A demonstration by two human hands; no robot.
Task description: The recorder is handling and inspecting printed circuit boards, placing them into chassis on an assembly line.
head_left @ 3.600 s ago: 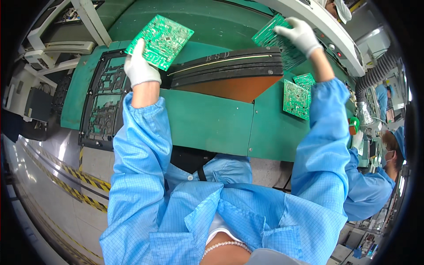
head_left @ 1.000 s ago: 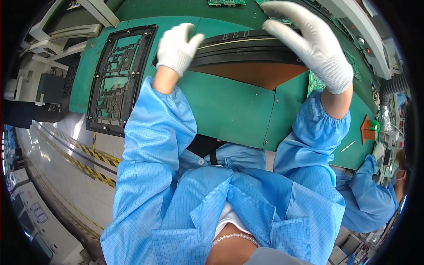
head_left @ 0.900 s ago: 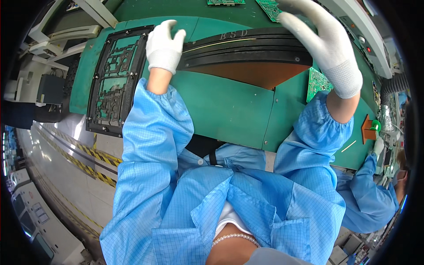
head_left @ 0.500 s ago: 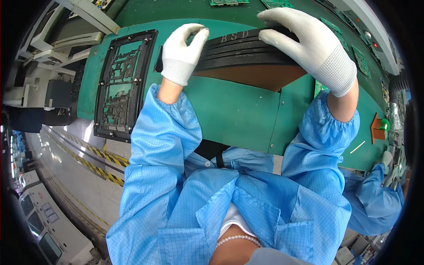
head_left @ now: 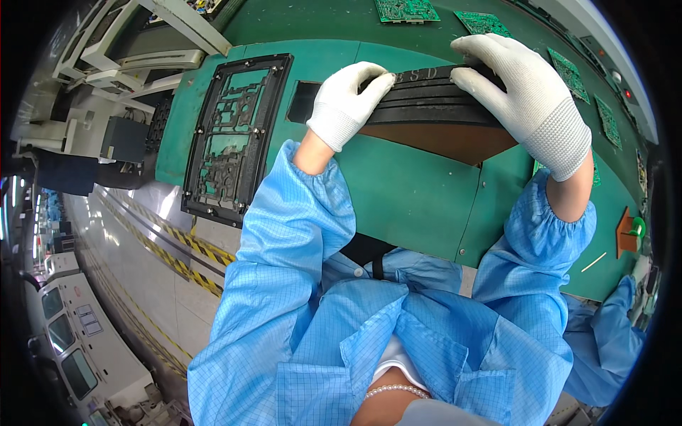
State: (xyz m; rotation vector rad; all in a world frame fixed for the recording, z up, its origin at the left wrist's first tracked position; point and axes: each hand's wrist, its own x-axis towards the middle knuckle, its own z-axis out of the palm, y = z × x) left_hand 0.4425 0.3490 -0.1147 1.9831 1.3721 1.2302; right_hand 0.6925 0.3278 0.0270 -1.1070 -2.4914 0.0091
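Observation:
A black ribbed block (head_left: 433, 108) with pale lettering along its top stands on the green worktop, with a brown panel (head_left: 433, 139) below its ribs. My left hand (head_left: 348, 105), in a white knit glove, is closed with thumb and forefinger curled at the block's left end. At its right end my right hand (head_left: 526, 92), gloved too, has the thumb on the near face and the fingers reaching over the top. Left of my left hand lies a dark flat piece (head_left: 304, 101), partly hidden. The block's far side is out of sight.
A black frame fixture (head_left: 238, 135) with cut-out shapes lies at the left of the green worktop (head_left: 419, 188). Green circuit boards (head_left: 407, 10) lie along the far side. A thin pale stick (head_left: 594, 262) lies at right, near a person's blue sleeve (head_left: 614, 316).
The whole view has shifted, so the scene sits further right and lower. My left hand has moved right along the block and covers part of the lettering. My right hand keeps its place.

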